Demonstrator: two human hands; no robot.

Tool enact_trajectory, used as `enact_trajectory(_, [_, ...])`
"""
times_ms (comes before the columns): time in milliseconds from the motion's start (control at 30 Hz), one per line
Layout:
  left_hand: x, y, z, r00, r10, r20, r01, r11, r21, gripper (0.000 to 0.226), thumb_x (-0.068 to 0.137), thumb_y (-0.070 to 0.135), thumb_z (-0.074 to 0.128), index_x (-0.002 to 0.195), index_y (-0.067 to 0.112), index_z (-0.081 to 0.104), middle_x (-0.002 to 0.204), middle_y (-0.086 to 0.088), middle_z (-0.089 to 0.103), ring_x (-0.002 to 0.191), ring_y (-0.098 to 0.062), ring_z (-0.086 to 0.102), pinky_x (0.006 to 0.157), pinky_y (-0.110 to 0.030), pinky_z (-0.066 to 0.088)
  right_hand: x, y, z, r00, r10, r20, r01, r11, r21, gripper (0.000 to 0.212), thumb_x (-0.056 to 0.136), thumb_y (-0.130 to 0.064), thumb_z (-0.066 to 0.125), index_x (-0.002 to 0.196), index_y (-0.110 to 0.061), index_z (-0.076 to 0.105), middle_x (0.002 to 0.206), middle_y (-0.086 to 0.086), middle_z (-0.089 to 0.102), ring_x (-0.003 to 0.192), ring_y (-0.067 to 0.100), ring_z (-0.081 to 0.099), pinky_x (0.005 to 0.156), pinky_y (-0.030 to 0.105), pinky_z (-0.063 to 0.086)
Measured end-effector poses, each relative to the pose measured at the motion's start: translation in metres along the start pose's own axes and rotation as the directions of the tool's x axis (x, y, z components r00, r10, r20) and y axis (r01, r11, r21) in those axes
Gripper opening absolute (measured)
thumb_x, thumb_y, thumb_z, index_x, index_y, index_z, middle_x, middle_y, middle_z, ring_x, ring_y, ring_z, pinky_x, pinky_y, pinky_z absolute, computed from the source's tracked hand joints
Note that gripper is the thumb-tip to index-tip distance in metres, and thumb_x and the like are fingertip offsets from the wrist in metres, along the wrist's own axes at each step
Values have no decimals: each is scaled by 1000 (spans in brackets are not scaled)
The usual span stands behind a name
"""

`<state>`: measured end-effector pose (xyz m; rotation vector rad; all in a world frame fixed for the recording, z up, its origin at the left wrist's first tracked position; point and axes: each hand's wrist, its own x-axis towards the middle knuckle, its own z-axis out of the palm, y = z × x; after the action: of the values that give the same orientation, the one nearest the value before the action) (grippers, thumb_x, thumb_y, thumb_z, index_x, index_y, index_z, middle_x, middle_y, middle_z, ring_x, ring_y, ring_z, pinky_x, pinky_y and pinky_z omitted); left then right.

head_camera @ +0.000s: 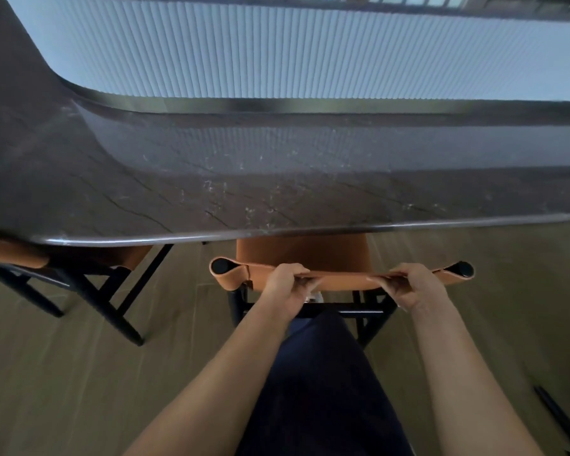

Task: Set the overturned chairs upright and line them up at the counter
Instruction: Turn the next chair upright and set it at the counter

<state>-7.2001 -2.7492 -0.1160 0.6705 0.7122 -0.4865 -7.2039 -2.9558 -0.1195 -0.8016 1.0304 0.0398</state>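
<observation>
Dark trouser leg (320, 390) filled the bottom of the view, with a bare forearm on each side of it reaching forward over the wooden floor (79, 373).

Just ahead of the leg stood the chair (343, 277), upright on its black legs. The left hand (285, 281) gripped the top edge of its tan leather backrest left of the middle, and the right hand (415, 284) gripped the same edge right of the middle. On both hands the fingers (306, 284) were curled tightly under the leather, with the hand closed over the top, so the edge was bunched between them. The black round ends of the back posts showed outside each hand.

Beyond the backrest, the chair's tan seat ran in under the front edge of the bench (277, 179), a dark veined stone top that crossed the whole view.

Left of the chair a second chair (125, 255) of the same kind stood upright, its seat also under the bench edge and its black legs splayed on the floor.

Past the bench, on its far side from the chair, rose a pale ribbed panel (277, 51).
</observation>
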Motion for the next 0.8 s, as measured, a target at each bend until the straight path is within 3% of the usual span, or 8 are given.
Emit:
enact_trajectory(100, [13, 3, 5, 998, -36, -55, 34, 999, -28, 25, 90, -17, 39, 78, 3, 48, 73, -11, 46, 75, -24, 52, 71, -47, 53, 11, -9, 4, 999, 40, 13, -40, 999, 0, 20, 93, 13, 33, 83, 1, 44, 95, 21, 50, 113, 45, 52, 80, 58, 52])
enact_trajectory(133, [14, 6, 5, 997, -34, -63, 32, 999, -40, 24, 90, -17, 39, 80, 3, 48, 74, -11, 46, 75, -25, 53, 67, -48, 53, 13, -10, 6, 999, 50, 19, -50, 999, -2, 19, 92, 14, 33, 84, 2, 45, 97, 22, 52, 109, 45, 53, 79, 58, 52])
enact_trajectory(267, [27, 20, 27, 996, -26, -83, 22, 998, -55, 23, 87, -19, 40, 89, 2, 48, 82, -14, 50, 85, -31, 56, 66, -51, 52, 34, -32, 15, 995, 95, 18, -96, 995, 8, 17, 92, 14, 39, 85, 0, 45, 88, 19, 52, 81, 38, 58, 42, 50, 54])
enact_trajectory(367, [33, 31, 41, 994, -2, -107, -5, 998, -65, 19, 88, -16, 40, 94, -1, 51, 98, -22, 55, 103, -38, 59, 65, -49, 54, 40, -43, 30, 994, 104, 28, -104, 995, -1, 15, 92, 12, 42, 88, -1, 45, 83, 18, 52, 71, 33, 62, 43, 44, 56])
enact_trajectory(500, [43, 42, 57, 993, -3, -120, -4, 999, -54, 40, 90, -14, 38, 129, -5, 46, 124, -28, 49, 128, -41, 49, 70, -53, 59, 37, -55, 47, 994, 105, 27, -104, 994, -38, 11, 92, 8, 45, 91, -2, 47, 82, 20, 57, 71, 33, 67, 47, 39, 57])
enact_trajectory(633, [47, 45, 64, 995, 15, -101, -20, 999, -49, 37, 90, -14, 36, 124, -5, 46, 128, -32, 50, 121, -47, 52, 68, -54, 58, 35, -63, 53, 991, 134, 17, -133, 991, -28, 12, 92, 8, 46, 92, -4, 47, 88, 21, 57, 77, 33, 65, 49, 41, 60])
enact_trajectory(800, [43, 43, 55, 995, -8, -98, 6, 1000, -15, 46, 92, -6, 44, 137, -13, 40, 129, -34, 54, 110, -46, 59, 70, -50, 60, 29, -61, 48, 990, 138, 6, -138, 990, -9, 13, 91, 10, 46, 89, -3, 47, 94, 20, 53, 78, 33, 63, 46, 41, 58])
